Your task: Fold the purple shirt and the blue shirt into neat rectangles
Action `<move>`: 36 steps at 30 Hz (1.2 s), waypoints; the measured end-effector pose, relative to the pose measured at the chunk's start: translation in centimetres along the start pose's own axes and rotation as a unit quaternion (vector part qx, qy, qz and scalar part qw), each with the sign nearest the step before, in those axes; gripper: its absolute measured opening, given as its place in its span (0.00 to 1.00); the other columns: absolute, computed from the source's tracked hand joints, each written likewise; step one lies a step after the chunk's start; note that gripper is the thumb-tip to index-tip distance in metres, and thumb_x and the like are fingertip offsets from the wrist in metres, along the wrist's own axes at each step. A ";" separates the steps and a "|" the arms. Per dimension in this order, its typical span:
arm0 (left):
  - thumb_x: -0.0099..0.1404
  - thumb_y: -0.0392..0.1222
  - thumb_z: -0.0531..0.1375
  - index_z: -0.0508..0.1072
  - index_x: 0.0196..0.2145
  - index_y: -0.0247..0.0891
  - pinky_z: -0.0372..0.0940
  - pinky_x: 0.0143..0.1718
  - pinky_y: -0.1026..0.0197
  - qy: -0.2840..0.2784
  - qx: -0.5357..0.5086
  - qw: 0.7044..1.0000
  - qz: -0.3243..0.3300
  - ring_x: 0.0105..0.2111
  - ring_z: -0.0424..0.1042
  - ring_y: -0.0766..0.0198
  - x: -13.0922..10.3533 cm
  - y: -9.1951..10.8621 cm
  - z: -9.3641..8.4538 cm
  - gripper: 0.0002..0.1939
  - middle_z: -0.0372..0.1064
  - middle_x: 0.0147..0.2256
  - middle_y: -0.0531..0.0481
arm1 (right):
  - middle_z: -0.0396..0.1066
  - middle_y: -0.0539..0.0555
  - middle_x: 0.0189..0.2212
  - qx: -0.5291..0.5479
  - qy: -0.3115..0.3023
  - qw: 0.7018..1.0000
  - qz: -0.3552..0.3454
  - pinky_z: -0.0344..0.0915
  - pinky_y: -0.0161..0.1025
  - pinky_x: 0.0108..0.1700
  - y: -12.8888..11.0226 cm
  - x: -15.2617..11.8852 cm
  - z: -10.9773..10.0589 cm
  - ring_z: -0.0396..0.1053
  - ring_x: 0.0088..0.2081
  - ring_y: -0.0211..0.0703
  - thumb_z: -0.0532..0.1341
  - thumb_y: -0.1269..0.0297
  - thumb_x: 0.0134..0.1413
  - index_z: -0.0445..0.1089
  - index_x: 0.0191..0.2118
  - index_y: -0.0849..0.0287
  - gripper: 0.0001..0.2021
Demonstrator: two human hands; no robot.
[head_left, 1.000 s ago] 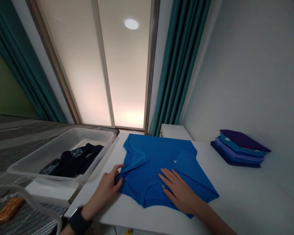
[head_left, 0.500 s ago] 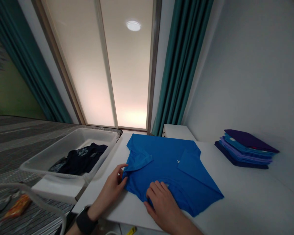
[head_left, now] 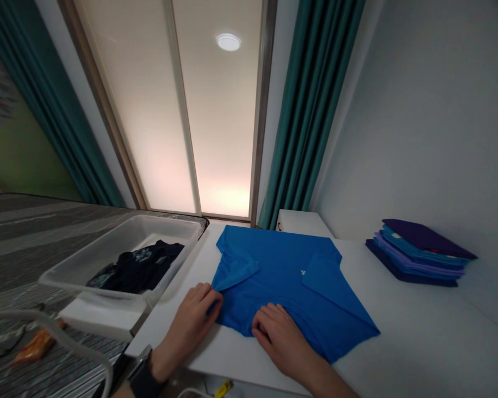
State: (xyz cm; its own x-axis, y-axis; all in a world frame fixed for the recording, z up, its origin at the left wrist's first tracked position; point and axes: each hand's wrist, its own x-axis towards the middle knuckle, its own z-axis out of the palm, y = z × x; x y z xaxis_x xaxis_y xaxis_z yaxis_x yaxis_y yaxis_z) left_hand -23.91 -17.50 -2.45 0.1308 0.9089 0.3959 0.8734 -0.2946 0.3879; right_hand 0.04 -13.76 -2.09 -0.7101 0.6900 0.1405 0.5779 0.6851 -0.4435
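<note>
A blue T-shirt [head_left: 274,271] lies spread on the white table [head_left: 402,331], its sleeves folded inward over the body and a small white logo near the right sleeve. My left hand [head_left: 199,309], with a dark watch on the wrist, is closed on the shirt's left edge below the folded sleeve. At the near edge, by the collar, my right hand [head_left: 278,331] has its fingers curled and pressed together on the blue fabric. The fingertips of both hands are partly hidden.
A translucent bin [head_left: 70,265] with dark clothes [head_left: 143,265] stands at the left. Folded clothes [head_left: 419,254] are stacked at the right by the wall. Behind the table is a white cabinet [head_left: 305,222]. A pale cable [head_left: 66,337] curves through the lower left.
My left hand has turned, its back now more upward, and its fingers have closed at the shirt's edge. My right hand has shifted slightly right, and its fingers are more curled.
</note>
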 end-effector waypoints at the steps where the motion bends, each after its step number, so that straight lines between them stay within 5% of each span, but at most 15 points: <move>1: 0.69 0.39 0.52 0.72 0.36 0.41 0.60 0.39 0.55 -0.030 0.003 0.999 0.035 0.37 0.66 0.57 0.1 0.7 -0.2 0.09 0.67 0.34 0.48 | 0.71 0.49 0.35 0.004 0.002 1.000 -0.004 0.57 0.41 0.47 0.1 -0.1 0.0 0.67 0.41 0.43 0.57 0.72 0.61 0.67 0.34 0.55 0.05; 5: 0.69 0.39 0.54 0.73 0.43 0.44 0.59 0.41 0.57 -0.131 -0.019 0.983 0.130 0.39 0.67 0.58 0.1 3.5 -0.6 0.09 0.69 0.38 0.48 | 0.71 0.49 0.37 0.026 0.018 0.999 -0.023 0.58 0.42 0.51 0.9 -0.9 -1.1 0.67 0.43 0.42 0.53 0.70 0.64 0.68 0.37 0.53 0.08; 11: 0.67 0.43 0.59 0.72 0.48 0.47 0.59 0.45 0.56 -0.170 -0.040 0.973 0.150 0.43 0.66 0.56 0.2 4.1 0.2 0.11 0.70 0.42 0.48 | 0.71 0.54 0.37 0.019 0.059 0.998 0.027 0.60 0.48 0.51 5.2 -4.2 -3.8 0.67 0.43 0.46 0.50 0.68 0.65 0.68 0.40 0.53 0.10; 17: 0.69 0.41 0.56 0.73 0.40 0.44 0.58 0.43 0.56 -0.164 -0.018 0.973 0.161 0.41 0.66 0.57 0.8 4.5 1.4 0.06 0.70 0.40 0.48 | 0.69 0.53 0.36 -0.011 0.060 0.995 0.073 0.57 0.54 0.57 7.8 -8.3 -4.1 0.66 0.42 0.47 0.59 0.67 0.57 0.66 0.38 0.53 0.03; 23: 0.72 0.40 0.51 0.71 0.36 0.42 0.57 0.42 0.58 -0.181 -0.071 0.969 0.149 0.38 0.66 0.59 1.2 4.5 1.2 0.10 0.70 0.37 0.49 | 0.67 0.57 0.47 0.010 0.030 0.997 0.072 0.61 0.51 0.55 7.7 -10.8 -4.5 0.64 0.51 0.51 0.62 0.69 0.52 0.67 0.46 0.52 0.14; 32: 0.72 0.40 0.51 0.72 0.34 0.42 0.59 0.43 0.60 -0.194 -0.074 0.962 0.179 0.38 0.66 0.62 0.6 4.8 -0.5 0.12 0.70 0.37 0.50 | 0.70 0.57 0.44 0.024 0.070 0.997 0.017 0.65 0.46 0.52 8.3 -11.1 -5.4 0.66 0.50 0.48 0.55 0.68 0.61 0.70 0.37 0.54 0.06; 36: 0.72 0.41 0.51 0.72 0.44 0.44 0.64 0.43 0.60 -0.126 -0.037 0.978 0.164 0.39 0.70 0.61 0.5 4.5 0.4 0.11 0.73 0.39 0.49 | 0.72 0.57 0.41 0.000 0.121 0.993 0.012 0.66 0.47 0.51 9.0 -10.1 -4.7 0.69 0.46 0.47 0.51 0.68 0.64 0.71 0.43 0.55 0.11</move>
State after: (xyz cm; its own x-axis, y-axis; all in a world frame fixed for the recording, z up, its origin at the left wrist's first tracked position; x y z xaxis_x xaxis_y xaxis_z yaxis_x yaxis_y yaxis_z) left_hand -19.76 -18.22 -0.84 0.5170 0.8037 0.2946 0.7306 -0.5937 0.3373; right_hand 14.32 -13.43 -3.34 -0.5780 0.7424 0.3387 0.5943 0.6674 -0.4487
